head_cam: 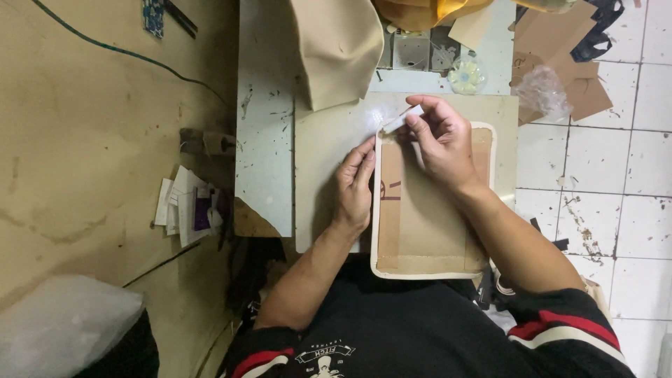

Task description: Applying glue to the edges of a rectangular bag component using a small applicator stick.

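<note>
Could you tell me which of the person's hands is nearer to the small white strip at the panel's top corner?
Right. The right hand pinches the white strip between its fingertips, while the left hand rests lower, pressing the left edge of the cardboard-backed panel.

Scuffed pale worktable (pixel 264 140): beige sheet (pixel 329 140), cream-edged cardboard panel (pixel 427 224) (overhanging near edge), folded tan fabric (pixel 336 49).

Brown cardboard panel (pixel 420 224), cream-edged, flat on table; white strip (pixel 404 119) at corner.

left hand (pixel 353 185): flat, pressing | right hand (pixel 442 140): fingers pinched, raised
</note>
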